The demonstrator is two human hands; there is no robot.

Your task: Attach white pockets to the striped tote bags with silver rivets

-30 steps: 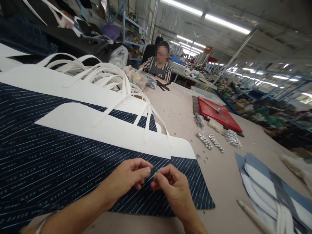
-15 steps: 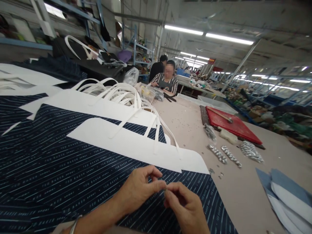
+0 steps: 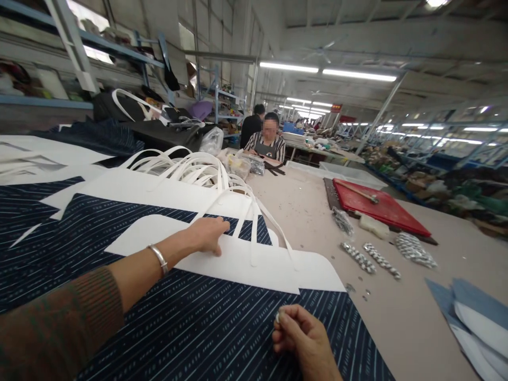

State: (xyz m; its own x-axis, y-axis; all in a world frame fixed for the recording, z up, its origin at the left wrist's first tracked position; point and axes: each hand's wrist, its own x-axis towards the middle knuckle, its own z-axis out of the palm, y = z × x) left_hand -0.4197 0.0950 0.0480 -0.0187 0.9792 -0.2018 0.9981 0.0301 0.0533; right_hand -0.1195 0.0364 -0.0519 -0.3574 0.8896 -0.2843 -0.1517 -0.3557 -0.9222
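Note:
My left hand [image 3: 208,234] reaches forward over a white panel [image 3: 254,259], its thumb and fingers apart with nothing seen between them. White straps [image 3: 254,233] lie just past its fingertips, to the right. Lower down, my right hand [image 3: 299,333] pinches a small shiny piece [image 3: 278,317] between thumb and forefinger; most of it is hidden, so its kind cannot be made out. Under both hands spreads dark blue striped fabric [image 3: 190,328] with printed lettering, partly covered by the white panel.
More white straps [image 3: 198,169] are heaped farther back. On the right stand a red board [image 3: 377,209] with a hammer [image 3: 359,191] on it, black-and-white bundles [image 3: 357,257], small metal discs [image 3: 365,296] and blue-grey pieces [image 3: 480,301]. A person [image 3: 270,137] sits across the table.
My left hand has parted from the right and stretched forward and left onto the white panel. The right hand has stayed low, still pinching. The view has tilted slightly.

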